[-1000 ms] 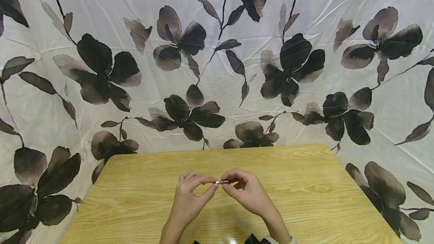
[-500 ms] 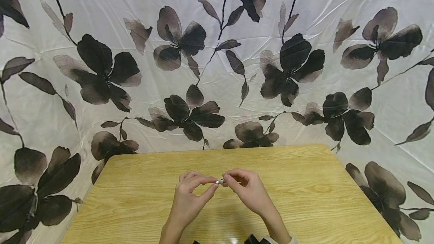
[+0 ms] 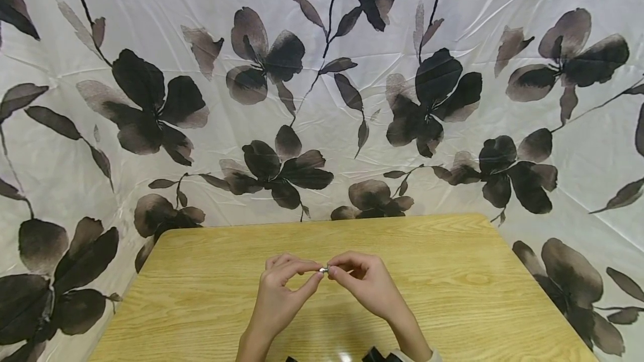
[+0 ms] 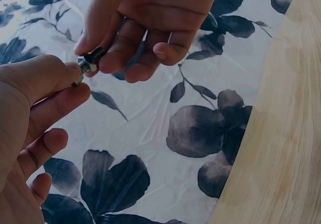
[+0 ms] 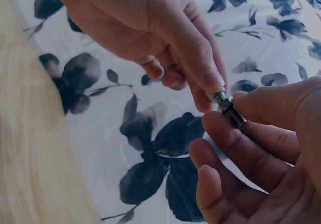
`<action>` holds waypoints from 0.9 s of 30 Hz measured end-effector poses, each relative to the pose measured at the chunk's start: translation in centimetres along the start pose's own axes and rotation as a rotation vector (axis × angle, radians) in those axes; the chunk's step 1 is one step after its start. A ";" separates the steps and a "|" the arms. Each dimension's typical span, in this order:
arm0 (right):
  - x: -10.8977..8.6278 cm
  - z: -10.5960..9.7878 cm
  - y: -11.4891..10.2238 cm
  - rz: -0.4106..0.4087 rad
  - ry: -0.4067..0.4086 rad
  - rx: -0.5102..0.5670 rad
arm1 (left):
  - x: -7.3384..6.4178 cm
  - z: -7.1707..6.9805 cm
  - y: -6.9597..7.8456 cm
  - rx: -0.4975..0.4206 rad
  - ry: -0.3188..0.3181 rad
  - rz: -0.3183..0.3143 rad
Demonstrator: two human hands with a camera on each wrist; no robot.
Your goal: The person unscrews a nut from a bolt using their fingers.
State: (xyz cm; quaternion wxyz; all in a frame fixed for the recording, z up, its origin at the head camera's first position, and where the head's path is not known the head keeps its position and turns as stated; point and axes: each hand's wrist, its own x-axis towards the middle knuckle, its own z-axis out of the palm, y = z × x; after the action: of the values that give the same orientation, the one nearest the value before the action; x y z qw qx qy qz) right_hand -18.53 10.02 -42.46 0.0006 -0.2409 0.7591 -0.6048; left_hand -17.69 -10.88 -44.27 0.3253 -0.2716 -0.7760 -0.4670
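Observation:
Between the two hands is a small metal bolt with a threaded dark shank and a hex nut partway along it. My left hand pinches the bolt's silvery end between thumb and forefinger, and that end is mostly covered by the fingertips. From the other side my right hand has thumb and forefinger at the nut, pinching it. The dark threaded end pokes out among the right fingers in the right wrist view. The other fingers of both hands are loosely bent. Both hands are raised over the wooden table.
A white cloth with dark flower prints hangs behind the table and along both sides. Dark objects show at the bottom edge of the head view, near the right sleeve.
The right thumb rolled upward over the nut and then came back down, with the right fingertips now closer to the left ones. The left hand keeps its pinch and place.

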 end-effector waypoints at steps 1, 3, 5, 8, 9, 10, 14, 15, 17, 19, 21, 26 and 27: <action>0.0 0.0 0.0 -0.006 0.001 0.003 | 0.0 0.0 0.0 0.004 -0.001 -0.006; 0.0 0.0 -0.1 -0.018 0.006 -0.002 | 0.0 -0.1 0.0 0.006 -0.004 -0.018; 0.0 0.0 -0.2 -0.030 0.012 -0.007 | 0.0 -0.1 0.0 0.006 -0.004 -0.023; 0.0 0.0 -0.2 -0.045 0.017 -0.016 | 0.0 -0.1 -0.1 0.001 0.001 -0.019; 0.0 0.0 -0.2 -0.051 0.018 -0.018 | 0.0 -0.1 -0.1 -0.001 0.003 -0.018; -0.1 0.0 -0.2 -0.056 0.019 -0.017 | 0.1 -0.1 -0.1 0.000 0.005 -0.017; -0.1 0.1 -0.1 -0.105 0.029 0.004 | 0.1 -0.2 0.1 0.000 -0.003 -0.044; -0.1 0.1 -0.1 -0.123 0.035 0.013 | 0.2 -0.2 0.2 -0.001 -0.006 -0.052; -0.1 0.1 -0.2 -0.151 0.050 0.028 | 0.2 -0.3 0.3 -0.002 -0.010 -0.063; 0.0 0.1 -0.2 -0.146 0.071 0.031 | 0.2 -0.3 0.3 -0.004 -0.010 -0.060; 0.0 0.0 -0.2 -0.103 0.087 0.022 | 0.2 -0.3 0.3 -0.011 -0.004 -0.046; 0.0 -0.1 -0.2 0.041 0.051 -0.026 | 0.1 -0.1 0.0 -0.012 0.013 0.003; 0.0 -0.1 -0.2 0.051 0.039 -0.033 | 0.0 -0.1 0.0 -0.011 0.014 0.007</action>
State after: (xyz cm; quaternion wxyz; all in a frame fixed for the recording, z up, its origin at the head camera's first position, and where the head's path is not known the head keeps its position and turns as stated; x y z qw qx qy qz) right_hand -18.54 10.04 -42.29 -0.0026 -0.2097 0.7748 -0.5964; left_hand -17.70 -10.92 -44.22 0.3309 -0.2729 -0.7703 -0.4718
